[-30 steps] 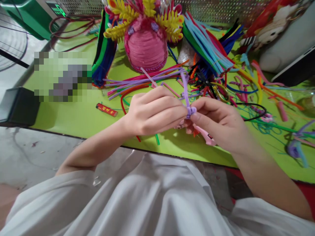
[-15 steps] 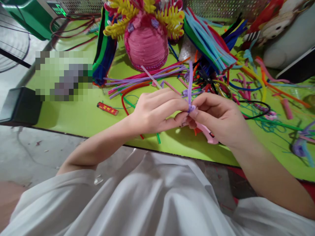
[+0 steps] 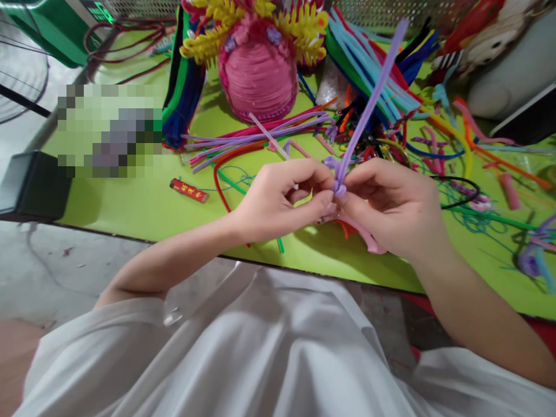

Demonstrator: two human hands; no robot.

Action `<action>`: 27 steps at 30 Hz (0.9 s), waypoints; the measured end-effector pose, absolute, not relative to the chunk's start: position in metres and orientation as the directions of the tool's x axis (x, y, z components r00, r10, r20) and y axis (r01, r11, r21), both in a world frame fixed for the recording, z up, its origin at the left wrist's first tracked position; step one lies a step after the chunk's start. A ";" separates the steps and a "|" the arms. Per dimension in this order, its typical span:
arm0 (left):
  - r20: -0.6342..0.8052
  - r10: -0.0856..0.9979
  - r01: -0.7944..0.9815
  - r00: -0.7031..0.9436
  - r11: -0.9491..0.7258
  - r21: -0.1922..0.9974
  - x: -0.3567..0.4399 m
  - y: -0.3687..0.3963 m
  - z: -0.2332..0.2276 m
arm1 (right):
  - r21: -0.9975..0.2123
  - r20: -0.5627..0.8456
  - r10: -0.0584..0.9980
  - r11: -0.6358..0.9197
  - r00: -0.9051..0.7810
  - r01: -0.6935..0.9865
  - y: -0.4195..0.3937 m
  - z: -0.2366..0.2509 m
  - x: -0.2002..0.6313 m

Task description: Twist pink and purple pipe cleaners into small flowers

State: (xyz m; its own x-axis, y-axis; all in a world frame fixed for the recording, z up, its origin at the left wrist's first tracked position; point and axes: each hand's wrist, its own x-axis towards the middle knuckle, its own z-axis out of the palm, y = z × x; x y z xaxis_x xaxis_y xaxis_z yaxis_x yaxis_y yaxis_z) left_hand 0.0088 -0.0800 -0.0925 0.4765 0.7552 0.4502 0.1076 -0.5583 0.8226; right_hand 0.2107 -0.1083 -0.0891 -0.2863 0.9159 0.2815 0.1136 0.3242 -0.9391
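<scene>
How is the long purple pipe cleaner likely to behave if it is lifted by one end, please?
The purple pipe cleaner stands straight above both hands' pinch, so it probably holds its shape. Its coiled base suggests it bends easily. Thin and fuzzy, it is likely light, not slippery.

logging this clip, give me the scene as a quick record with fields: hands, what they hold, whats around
left hand: pinches the wound end of the purple pipe cleaner
right hand: pinches the same coil from the other side
pipe cleaner: free end sticks up and away, tilted right
table: lime green
nearby: red lighter, pink woven dome, loose pipe cleaners
</scene>
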 end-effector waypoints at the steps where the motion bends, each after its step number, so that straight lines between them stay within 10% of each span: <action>1: 0.401 0.777 0.109 0.484 -0.508 0.854 0.008 -0.080 -0.091 | -0.906 0.333 0.899 0.389 -0.284 0.167 -0.108 -0.090 0.212; 8: 0.145 0.774 0.019 0.616 -0.199 0.980 0.006 -0.073 -0.086 | -0.819 0.380 0.865 0.479 -0.327 0.317 -0.107 -0.089 0.217; 18: 0.427 0.743 0.178 0.515 -0.580 0.795 0.001 -0.074 -0.087 | -0.946 0.288 0.927 0.314 -0.238 0.079 -0.109 -0.088 0.213; 27: 0.169 0.743 -0.011 0.647 -0.213 0.977 0.003 -0.067 -0.084 | -0.850 0.302 0.886 0.417 -0.351 0.322 -0.110 -0.083 0.223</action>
